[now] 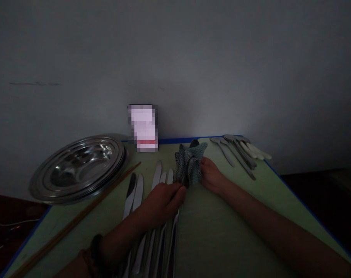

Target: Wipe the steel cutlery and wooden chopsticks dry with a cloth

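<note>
Apparently metal spoon [194,143], crumpled nubbly cloth [193,159] around.

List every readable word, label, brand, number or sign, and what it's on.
No readable text anywhere.
Upright phone: screen is lit but pixelated, nothing legible.
Cloth, knives, spoons, metal dishes: no lettering visible; too dark to rule out tiny stamps.

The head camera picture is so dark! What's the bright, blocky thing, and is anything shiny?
In the head view, the room is dim and the propped screen glows brightest, covered with square blocks; also in the head view, the metal plates catch small glints, while the cloth shows its weave.
</note>
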A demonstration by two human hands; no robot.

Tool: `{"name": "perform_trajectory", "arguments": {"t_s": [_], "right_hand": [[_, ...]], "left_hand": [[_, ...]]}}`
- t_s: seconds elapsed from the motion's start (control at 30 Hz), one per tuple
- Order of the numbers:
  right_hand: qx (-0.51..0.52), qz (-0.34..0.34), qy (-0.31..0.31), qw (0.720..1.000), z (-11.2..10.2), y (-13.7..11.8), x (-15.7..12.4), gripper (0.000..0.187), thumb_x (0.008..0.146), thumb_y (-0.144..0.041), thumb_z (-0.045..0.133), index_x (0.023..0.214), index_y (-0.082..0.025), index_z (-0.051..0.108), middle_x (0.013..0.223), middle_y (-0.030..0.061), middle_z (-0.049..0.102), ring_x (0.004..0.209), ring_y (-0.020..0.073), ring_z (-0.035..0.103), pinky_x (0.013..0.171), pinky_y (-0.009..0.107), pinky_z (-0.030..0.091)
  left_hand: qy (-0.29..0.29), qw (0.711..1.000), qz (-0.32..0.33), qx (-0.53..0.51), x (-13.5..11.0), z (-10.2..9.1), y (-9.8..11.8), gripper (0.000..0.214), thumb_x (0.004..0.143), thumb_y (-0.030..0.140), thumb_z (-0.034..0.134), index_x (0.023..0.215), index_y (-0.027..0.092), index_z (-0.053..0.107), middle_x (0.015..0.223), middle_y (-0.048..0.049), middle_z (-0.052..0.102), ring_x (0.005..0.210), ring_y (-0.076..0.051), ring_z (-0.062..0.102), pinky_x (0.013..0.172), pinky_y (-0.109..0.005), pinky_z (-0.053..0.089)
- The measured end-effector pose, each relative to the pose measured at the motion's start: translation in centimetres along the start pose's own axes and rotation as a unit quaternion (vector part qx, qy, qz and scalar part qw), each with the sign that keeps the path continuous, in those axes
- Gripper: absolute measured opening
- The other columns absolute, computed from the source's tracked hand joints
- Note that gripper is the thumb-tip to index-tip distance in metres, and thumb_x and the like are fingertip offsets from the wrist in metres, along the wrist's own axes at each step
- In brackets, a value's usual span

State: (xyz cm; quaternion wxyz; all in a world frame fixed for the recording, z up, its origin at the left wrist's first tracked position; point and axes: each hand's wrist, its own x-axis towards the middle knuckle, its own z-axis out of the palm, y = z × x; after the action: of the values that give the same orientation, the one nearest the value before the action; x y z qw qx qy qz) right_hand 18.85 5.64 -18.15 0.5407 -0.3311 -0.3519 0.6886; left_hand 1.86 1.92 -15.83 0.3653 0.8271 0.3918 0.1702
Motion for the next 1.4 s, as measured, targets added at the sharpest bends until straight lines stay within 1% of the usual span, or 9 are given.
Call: {"name": "perform_trajectory", "arguments": {"t_s": [0.23,0.4,0.5,0.67,0.8,0.93,1.03,1.2,1.4], "right_hand": [[0.007,-0.080,0.077,0.994,-0.2,0.0,0.8,0.027,0.055,-0.024,0.075,0.080,-0.022,0.065,0.078,0.0018,0.071,0.084,0.0208,0.065,0.072,0.033,0.051],[0.008,-0.124,0.119,0.985,-0.3,-0.2,1.0,0.025,0.062,-0.028,0.071,0.085,-0.022,0.064,0.083,0.0012,0.071,0.087,0.0198,0.063,0.073,0.032,0.050],[0.005,-0.134,0.130,0.983,-0.5,-0.2,1.1,0.023,0.067,-0.031,0.067,0.088,-0.022,0.063,0.085,0.0017,0.071,0.087,0.0196,0.062,0.073,0.032,0.050],[-0.012,-0.123,0.105,0.987,-0.7,-0.2,1.0,0.024,0.065,-0.030,0.068,0.088,-0.022,0.064,0.082,0.0016,0.071,0.084,0.0196,0.063,0.072,0.032,0.049],[-0.037,-0.089,0.053,0.994,-0.7,-0.1,0.6,0.023,0.063,-0.027,0.071,0.084,-0.020,0.066,0.077,0.0020,0.071,0.081,0.0204,0.063,0.071,0.031,0.049],[-0.062,-0.056,-0.007,0.996,-0.8,-0.1,0.2,0.019,0.058,-0.022,0.074,0.076,-0.018,0.068,0.076,0.0015,0.071,0.081,0.0202,0.064,0.073,0.030,0.048],[-0.075,-0.035,-0.042,0.996,-0.8,-0.2,0.0,0.018,0.057,-0.020,0.076,0.073,-0.018,0.068,0.078,0.0011,0.071,0.083,0.0200,0.064,0.075,0.030,0.047],[-0.058,-0.006,-0.083,0.995,-0.9,-0.3,0.0,0.015,0.059,-0.020,0.076,0.072,-0.019,0.068,0.079,0.0015,0.071,0.086,0.0200,0.064,0.079,0.031,0.047],[0.008,-0.003,-0.039,0.999,-0.9,-0.5,0.6,0.023,0.059,-0.025,0.075,0.079,-0.020,0.067,0.081,0.0029,0.072,0.087,0.0208,0.064,0.076,0.033,0.049]], "left_hand": [[0.013,1.000,0.020,0.010,-0.6,0.0,-0.2,0.036,0.085,0.031,0.037,0.051,0.019,0.033,0.045,0.0067,0.030,0.040,-0.007,0.034,0.042,-0.022,0.021],[0.070,0.998,0.003,-0.003,-0.6,-0.2,-0.5,0.039,0.090,0.032,0.027,0.055,0.019,0.035,0.047,0.0064,0.033,0.043,-0.007,0.036,0.045,-0.021,0.025],[0.065,0.998,0.011,-0.002,-0.5,-0.1,-0.5,0.039,0.091,0.033,0.029,0.056,0.019,0.036,0.048,0.0066,0.035,0.044,-0.008,0.037,0.046,-0.021,0.027],[0.022,1.000,0.022,0.004,-0.4,0.1,-0.2,0.038,0.093,0.033,0.031,0.062,0.018,0.046,0.051,0.0060,0.045,0.045,-0.008,0.043,0.048,-0.021,0.029],[-0.003,1.000,0.020,0.008,-0.3,0.2,-0.4,0.035,0.093,0.033,0.033,0.071,0.018,0.055,0.052,0.0051,0.050,0.046,-0.009,0.047,0.049,-0.020,0.031],[0.000,1.000,0.006,0.006,-0.2,0.3,-0.5,0.035,0.094,0.033,0.031,0.076,0.017,0.056,0.052,0.0047,0.051,0.049,-0.009,0.050,0.049,-0.020,0.033],[0.008,1.000,0.001,0.008,0.0,0.3,-0.5,0.034,0.093,0.033,0.033,0.070,0.017,0.053,0.052,0.0048,0.050,0.047,-0.009,0.048,0.048,-0.020,0.031],[0.017,1.000,0.014,0.013,-0.1,0.0,-0.5,0.035,0.088,0.030,0.036,0.055,0.018,0.038,0.046,0.0063,0.035,0.042,-0.008,0.037,0.044,-0.021,0.023],[0.005,0.999,0.042,0.008,-0.7,0.1,-0.7,0.034,0.081,0.026,0.038,0.050,0.019,0.028,0.045,0.0071,0.023,0.040,-0.006,0.028,0.043,-0.021,0.019]]}}
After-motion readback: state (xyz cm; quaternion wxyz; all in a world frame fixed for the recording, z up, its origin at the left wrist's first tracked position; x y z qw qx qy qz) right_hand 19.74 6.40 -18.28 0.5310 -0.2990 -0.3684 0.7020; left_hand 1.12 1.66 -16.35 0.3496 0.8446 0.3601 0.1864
